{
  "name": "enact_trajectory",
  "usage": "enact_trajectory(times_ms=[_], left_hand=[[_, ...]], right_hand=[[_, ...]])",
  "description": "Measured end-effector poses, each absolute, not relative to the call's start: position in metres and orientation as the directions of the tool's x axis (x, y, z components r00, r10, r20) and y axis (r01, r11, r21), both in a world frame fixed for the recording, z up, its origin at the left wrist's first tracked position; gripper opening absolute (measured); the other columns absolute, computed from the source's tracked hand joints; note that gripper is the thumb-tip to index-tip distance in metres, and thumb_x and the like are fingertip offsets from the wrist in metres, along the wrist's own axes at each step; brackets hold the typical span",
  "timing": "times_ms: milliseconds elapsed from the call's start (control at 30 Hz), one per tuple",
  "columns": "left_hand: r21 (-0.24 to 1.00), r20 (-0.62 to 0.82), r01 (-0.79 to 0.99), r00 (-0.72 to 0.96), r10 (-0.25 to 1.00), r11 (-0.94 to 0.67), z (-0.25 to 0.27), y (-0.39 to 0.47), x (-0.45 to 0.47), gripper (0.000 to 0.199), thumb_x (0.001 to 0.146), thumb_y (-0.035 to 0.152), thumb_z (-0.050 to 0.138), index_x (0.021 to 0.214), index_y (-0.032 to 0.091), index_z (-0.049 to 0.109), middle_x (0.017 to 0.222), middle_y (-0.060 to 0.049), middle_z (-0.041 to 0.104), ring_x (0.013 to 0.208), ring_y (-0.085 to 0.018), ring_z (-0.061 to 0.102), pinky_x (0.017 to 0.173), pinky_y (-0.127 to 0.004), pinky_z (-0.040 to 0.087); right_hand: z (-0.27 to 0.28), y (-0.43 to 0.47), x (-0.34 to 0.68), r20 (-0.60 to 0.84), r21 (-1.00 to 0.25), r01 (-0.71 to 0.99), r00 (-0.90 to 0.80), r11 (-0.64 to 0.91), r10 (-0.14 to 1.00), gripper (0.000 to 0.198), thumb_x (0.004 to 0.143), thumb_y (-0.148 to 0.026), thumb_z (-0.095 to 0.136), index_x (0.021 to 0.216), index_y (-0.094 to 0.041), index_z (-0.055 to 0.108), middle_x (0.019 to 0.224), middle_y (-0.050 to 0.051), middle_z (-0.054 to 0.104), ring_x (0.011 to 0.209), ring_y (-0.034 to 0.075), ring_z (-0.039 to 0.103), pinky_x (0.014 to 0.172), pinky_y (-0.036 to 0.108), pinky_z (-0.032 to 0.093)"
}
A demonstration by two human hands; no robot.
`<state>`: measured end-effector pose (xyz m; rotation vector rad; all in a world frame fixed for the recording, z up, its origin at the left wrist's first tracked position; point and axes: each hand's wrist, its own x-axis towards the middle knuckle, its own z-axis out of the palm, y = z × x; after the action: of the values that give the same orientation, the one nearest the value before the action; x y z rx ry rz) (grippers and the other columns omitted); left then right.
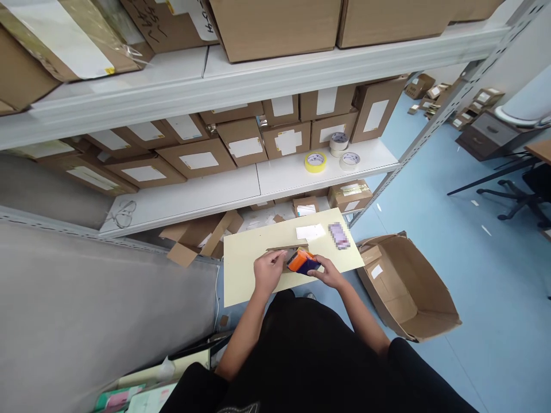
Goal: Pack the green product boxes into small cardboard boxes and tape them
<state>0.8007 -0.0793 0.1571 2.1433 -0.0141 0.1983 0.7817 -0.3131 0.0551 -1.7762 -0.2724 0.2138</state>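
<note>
My right hand (329, 272) grips a small orange and dark-blue box (303, 262), holding it tilted over the pale yellow tabletop (243, 269). Close to its left end is my left hand (270, 269), fingers pinched together; what they hold, if anything, is too small to make out. A cardboard piece or small carton (287, 248) shows its brown edge just behind both hands, mostly hidden by them. Further back on the table lie a white sheet of paper (310, 232) and a blurred-out purplish item (339, 236).
Metal shelving with labelled cartons (244, 143) rises beyond the table. Tape rolls, one of them yellow (315, 162), sit on the middle shelf. A large open carton (439, 292) stands on the floor at right. An open carton (202, 234) is at the table's left, near a grey wall (107, 310).
</note>
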Motion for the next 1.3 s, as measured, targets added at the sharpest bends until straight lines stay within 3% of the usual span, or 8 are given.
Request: enact_trajectory(times_ms=[200,333,500,667,800,933,1067,1300], left_hand=[[0.857,0.204,-0.047,0.945,0.256,-0.513,0.180,-0.044,0.809,0.022,0.090,0.040,0.068,0.086,0.022,0.081,0.084,-0.003,0.077,0.076,-0.017,0.070,0.068,-0.027,0.055],[0.874,0.186,-0.063,0.960,0.211,-0.482,0.164,-0.028,0.817,0.029,0.091,0.044,0.067,0.106,0.022,0.077,0.107,-0.007,0.075,0.080,-0.016,0.069,0.068,-0.027,0.057],[0.784,0.205,-0.059,0.964,0.168,-0.618,0.113,-0.018,0.815,0.076,0.081,0.039,0.078,0.150,0.028,0.048,0.146,-0.013,0.052,0.096,-0.019,0.066,0.074,-0.033,0.060],[0.763,0.046,0.107,0.975,0.219,-0.637,0.054,-0.012,0.806,0.106,0.072,0.040,0.084,0.160,0.031,0.026,0.157,-0.015,0.037,0.097,-0.021,0.065,0.073,-0.036,0.061],[0.723,-0.027,0.163,0.978,0.208,-0.672,0.016,-0.014,0.804,0.124,0.066,0.040,0.090,0.163,0.031,0.013,0.166,-0.015,0.025,0.111,-0.027,0.065,0.087,-0.042,0.060],[0.633,-0.083,0.242,0.966,0.247,-0.735,-0.011,-0.018,0.809,0.120,0.070,0.039,0.088,0.164,0.027,0.014,0.171,-0.015,0.016,0.142,-0.036,0.046,0.103,-0.042,0.053],[0.579,-0.196,0.398,0.915,0.353,-0.711,-0.026,-0.021,0.819,0.112,0.075,0.047,0.083,0.163,0.030,0.016,0.173,-0.016,0.004,0.143,-0.041,0.045,0.098,-0.046,0.055],[0.542,-0.236,0.459,0.887,0.397,-0.704,-0.035,-0.025,0.835,0.120,0.070,0.046,0.087,0.164,0.032,0.014,0.174,-0.015,0.003,0.142,-0.044,0.043,0.097,-0.049,0.054]], right_hand=[[0.051,-0.335,0.779,-0.035,-0.960,0.042,0.963,-0.276,0.267,0.038,0.088,-0.058,0.071,0.092,-0.021,0.062,0.087,0.002,0.063,0.083,0.021,0.058,0.076,0.031,0.045],[0.050,-0.335,0.799,-0.019,-0.945,0.060,0.971,-0.323,0.237,0.038,0.088,-0.058,0.068,0.091,-0.021,0.061,0.085,0.002,0.063,0.080,0.021,0.057,0.071,0.030,0.044],[0.040,-0.314,0.841,-0.034,-0.915,0.046,0.981,-0.401,0.189,0.041,0.089,-0.062,0.064,0.089,-0.021,0.063,0.082,0.002,0.065,0.075,0.020,0.058,0.067,0.029,0.042],[0.011,-0.299,0.864,-0.160,-0.849,-0.018,0.961,-0.528,0.225,0.044,0.084,-0.066,0.066,0.083,-0.022,0.064,0.079,0.003,0.068,0.072,0.020,0.059,0.065,0.028,0.040],[-0.009,-0.299,0.867,-0.234,-0.849,-0.072,0.940,-0.523,0.249,0.049,0.082,-0.070,0.064,0.076,-0.021,0.062,0.075,0.001,0.066,0.069,0.019,0.058,0.064,0.028,0.039],[-0.016,-0.302,0.869,-0.255,-0.858,-0.104,0.936,-0.503,0.242,0.052,0.080,-0.072,0.063,0.075,-0.021,0.062,0.073,0.000,0.065,0.070,0.018,0.057,0.064,0.028,0.039],[-0.012,-0.298,0.881,-0.267,-0.828,-0.056,0.914,-0.558,0.305,0.051,0.078,-0.072,0.066,0.073,-0.021,0.060,0.073,0.000,0.063,0.070,0.018,0.056,0.065,0.027,0.038],[0.005,-0.287,0.909,-0.286,-0.744,0.002,0.903,-0.668,0.322,0.053,0.077,-0.072,0.065,0.064,-0.022,0.053,0.067,0.000,0.060,0.067,0.017,0.052,0.062,0.027,0.034]])
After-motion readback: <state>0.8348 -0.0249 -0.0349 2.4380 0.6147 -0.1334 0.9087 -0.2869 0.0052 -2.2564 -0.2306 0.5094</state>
